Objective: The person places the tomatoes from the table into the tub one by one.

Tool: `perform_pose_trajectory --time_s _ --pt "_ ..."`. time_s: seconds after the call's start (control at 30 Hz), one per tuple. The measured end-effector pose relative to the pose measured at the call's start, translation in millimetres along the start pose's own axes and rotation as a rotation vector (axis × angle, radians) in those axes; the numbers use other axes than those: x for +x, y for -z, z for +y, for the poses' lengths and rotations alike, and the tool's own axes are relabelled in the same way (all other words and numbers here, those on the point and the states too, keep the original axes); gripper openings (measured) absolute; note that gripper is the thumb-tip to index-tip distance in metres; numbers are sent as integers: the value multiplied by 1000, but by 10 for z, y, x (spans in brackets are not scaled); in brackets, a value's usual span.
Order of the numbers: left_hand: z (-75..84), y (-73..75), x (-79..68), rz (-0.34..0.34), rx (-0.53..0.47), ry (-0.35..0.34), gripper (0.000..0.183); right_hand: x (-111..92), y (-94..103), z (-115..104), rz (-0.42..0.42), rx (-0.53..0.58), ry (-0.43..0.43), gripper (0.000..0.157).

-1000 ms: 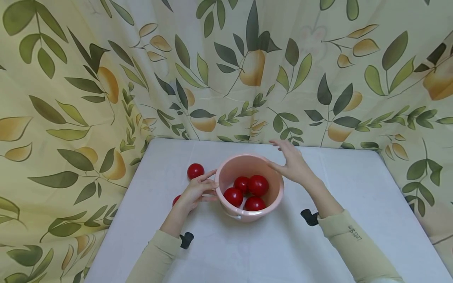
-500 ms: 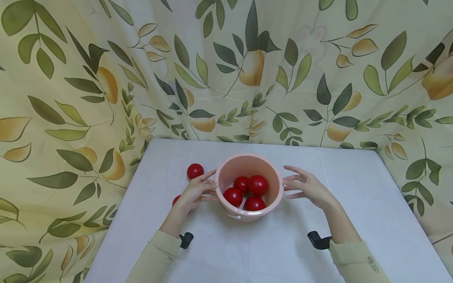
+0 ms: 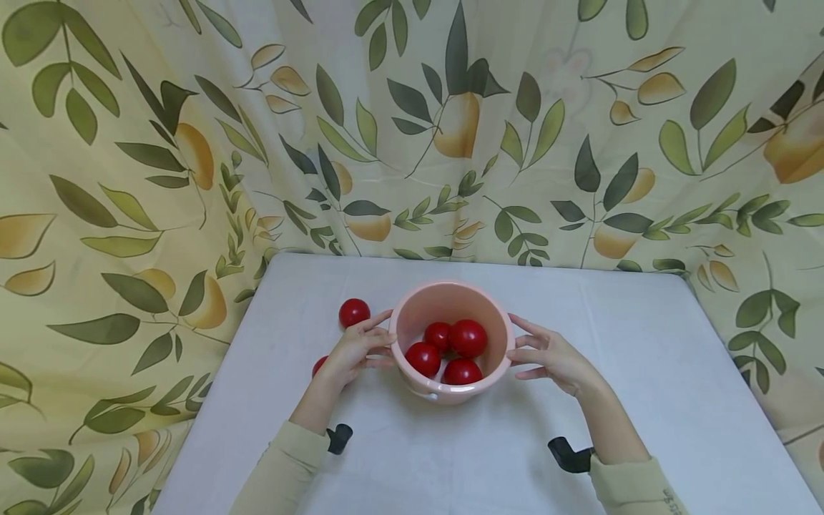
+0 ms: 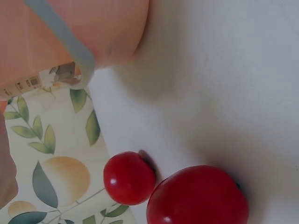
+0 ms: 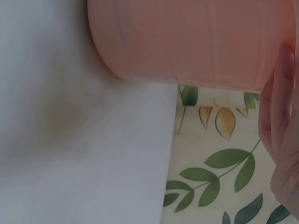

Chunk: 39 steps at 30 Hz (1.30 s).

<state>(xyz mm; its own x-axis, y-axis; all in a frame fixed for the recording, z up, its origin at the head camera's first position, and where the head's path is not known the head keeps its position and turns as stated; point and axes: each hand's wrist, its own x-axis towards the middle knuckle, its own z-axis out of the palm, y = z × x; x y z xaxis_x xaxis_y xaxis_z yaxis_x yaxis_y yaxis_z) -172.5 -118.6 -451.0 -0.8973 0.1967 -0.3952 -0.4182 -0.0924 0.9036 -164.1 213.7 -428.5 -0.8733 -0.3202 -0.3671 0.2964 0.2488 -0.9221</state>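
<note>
A white-covered table point(image 3: 631, 329) stands before a leaf-and-fruit curtain point(image 3: 531, 193). The left hand point(image 3: 355, 350) and right hand point(image 3: 555, 359), fingers loosely spread, touch opposite sides of the pink bucket point(image 3: 450, 300) between them. Four red balls point(image 3: 468, 338) sit inside; two more point(image 3: 354, 312) lie beside the left hand, one mostly hidden, seemingly behind that wrist.

upright pink bucket point(image 3: 444, 304), four red tomatoes point(image 3: 468, 338) inside
</note>
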Motion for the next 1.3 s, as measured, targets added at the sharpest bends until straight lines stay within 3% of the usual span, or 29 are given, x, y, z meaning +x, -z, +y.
perform_pose_trajectory --time_s 0.13,0.2,0.3,0.37,0.43,0.5,0.6,0.73,0.93,1.3 --pt "4 11 -21 39 169 -104 51 4 -12 8 5 14 -11 79" --pt "-2 32 -34 86 321 -221 52 5 -15 11 9 3 -12 78" --pt "-20 90 -66 191 579 -449 55 3 -16 7 10 -11 -12 77" --pt "-35 148 -89 269 791 -545 58 0 -16 5 9 -19 -9 76" --pt "-64 224 -109 336 1028 -580 66 -3 -13 4 8 -23 -8 76" --pt "-107 309 -135 370 1249 -550 76 -4 -11 8 7 -24 -6 76" --pt "-226 452 -162 368 1441 -516 88 -1 -11 16 8 -16 -9 76" --pt "-412 631 -206 356 1515 -481 93 6 -15 25 7 1 -12 77" --pt "-634 829 -249 376 1546 -429 94 20 -19 36 5 -9 -3 76" --pt "-854 961 -218 395 1526 -380 89 21 -8 47 3 -18 -9 76"
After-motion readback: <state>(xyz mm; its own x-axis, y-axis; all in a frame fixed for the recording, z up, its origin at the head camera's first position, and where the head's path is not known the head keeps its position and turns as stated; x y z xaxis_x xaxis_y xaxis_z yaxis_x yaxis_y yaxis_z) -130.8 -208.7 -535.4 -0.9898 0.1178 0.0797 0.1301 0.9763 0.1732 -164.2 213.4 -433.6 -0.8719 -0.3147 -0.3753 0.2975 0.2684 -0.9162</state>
